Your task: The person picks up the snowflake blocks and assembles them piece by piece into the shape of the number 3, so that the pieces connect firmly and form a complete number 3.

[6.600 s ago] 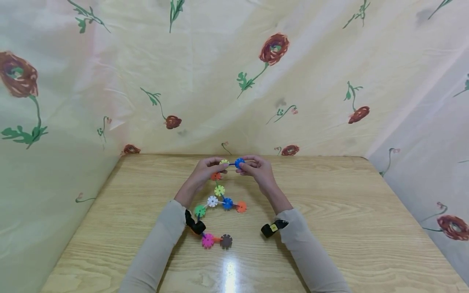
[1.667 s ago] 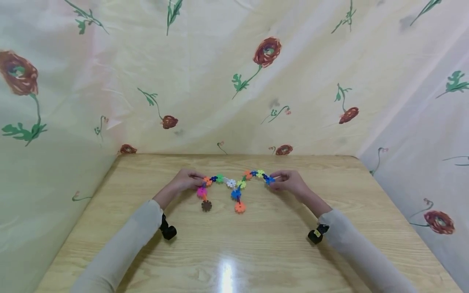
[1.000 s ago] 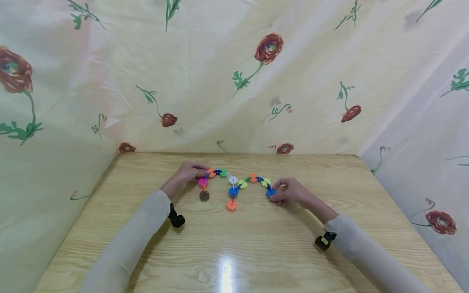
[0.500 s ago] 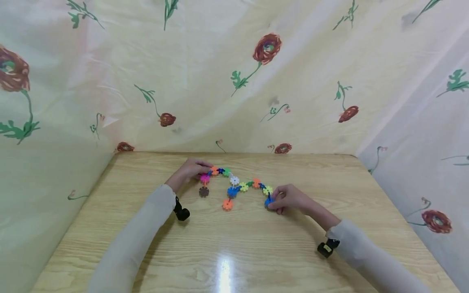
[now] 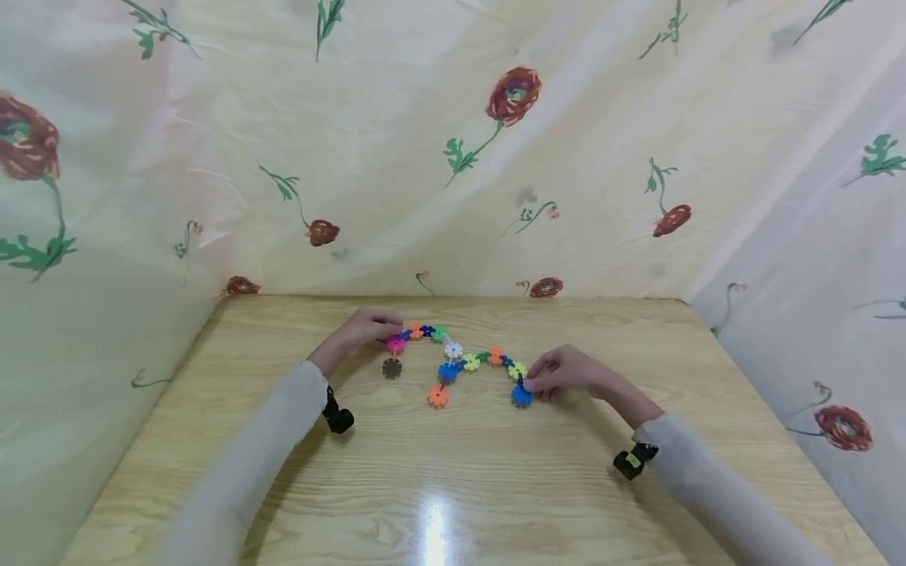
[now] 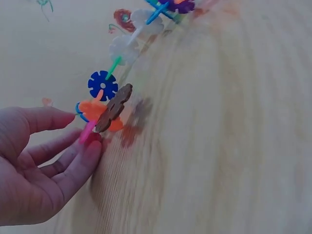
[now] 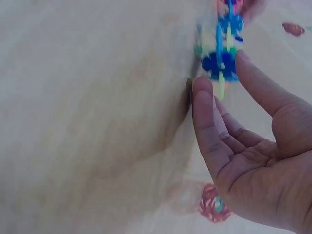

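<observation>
A chain of interlocking plastic discs in many colours lies across the far half of the table in two arches. At its left end, my left hand holds the pink disc and its blue neighbour with the fingertips. A brown disc hangs on beyond the pink one. My right hand pinches the blue disc at the right end, thumb and index finger at its edges in the right wrist view. Between the arches, a short branch with a blue disc and an orange disc points toward me.
The wooden table meets a flower-printed cloth at its far edge, and more cloth hangs at both sides. A black wrist camera sits on the left wrist, another camera on the right.
Earlier the hands were close together at a yellow and a blue disc. They have since spread apart and the chain now runs sideways in arches. Lately the left hand slid slightly left.
</observation>
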A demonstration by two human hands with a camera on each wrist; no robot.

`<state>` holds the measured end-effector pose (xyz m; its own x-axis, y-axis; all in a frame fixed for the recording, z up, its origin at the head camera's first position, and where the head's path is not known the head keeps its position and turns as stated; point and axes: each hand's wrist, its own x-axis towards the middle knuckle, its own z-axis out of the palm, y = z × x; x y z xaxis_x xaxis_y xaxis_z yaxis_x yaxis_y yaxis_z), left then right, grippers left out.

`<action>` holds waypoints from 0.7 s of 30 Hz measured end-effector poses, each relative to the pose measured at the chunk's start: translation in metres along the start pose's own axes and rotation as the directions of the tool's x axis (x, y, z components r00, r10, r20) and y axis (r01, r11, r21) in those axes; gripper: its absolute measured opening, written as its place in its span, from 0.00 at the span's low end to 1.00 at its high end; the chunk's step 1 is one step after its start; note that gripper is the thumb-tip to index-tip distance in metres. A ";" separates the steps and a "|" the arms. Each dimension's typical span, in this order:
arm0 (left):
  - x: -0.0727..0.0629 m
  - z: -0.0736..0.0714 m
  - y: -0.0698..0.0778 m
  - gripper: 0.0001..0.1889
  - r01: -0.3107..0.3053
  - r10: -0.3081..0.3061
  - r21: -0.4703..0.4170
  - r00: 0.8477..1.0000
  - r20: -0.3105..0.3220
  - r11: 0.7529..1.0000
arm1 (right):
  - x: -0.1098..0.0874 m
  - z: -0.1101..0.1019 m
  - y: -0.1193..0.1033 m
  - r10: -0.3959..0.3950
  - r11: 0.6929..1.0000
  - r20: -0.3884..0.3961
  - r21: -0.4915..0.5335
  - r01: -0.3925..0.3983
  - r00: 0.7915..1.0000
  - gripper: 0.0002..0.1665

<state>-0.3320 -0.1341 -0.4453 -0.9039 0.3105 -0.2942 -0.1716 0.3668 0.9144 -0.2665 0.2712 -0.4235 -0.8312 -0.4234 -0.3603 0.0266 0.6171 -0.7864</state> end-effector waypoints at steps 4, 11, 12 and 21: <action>-0.017 -0.004 -0.004 0.21 -0.025 0.025 0.007 0.999 0.028 1.000 | 0.011 -0.011 0.002 -0.057 0.998 -0.013 -0.019 0.057 0.998 0.23; -0.038 0.006 -0.010 0.22 0.046 -0.047 0.029 0.998 0.048 0.999 | 0.021 -0.017 0.008 -0.128 0.992 0.085 0.001 0.129 0.988 0.25; -0.039 0.008 -0.011 0.22 0.063 -0.064 0.015 0.997 0.052 0.998 | 0.021 -0.018 0.008 -0.121 0.993 0.094 0.007 0.121 0.988 0.25; -0.045 0.017 -0.012 0.29 0.104 -0.095 -0.115 0.992 0.083 0.988 | 0.029 -0.018 0.007 -0.153 0.985 0.138 -0.053 0.161 0.979 0.27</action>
<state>-0.2826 -0.1381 -0.4478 -0.8480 0.3459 -0.4016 -0.3086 0.2938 0.9047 -0.3002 0.2751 -0.4301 -0.7409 -0.6001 -0.3015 -0.1373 0.5749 -0.8066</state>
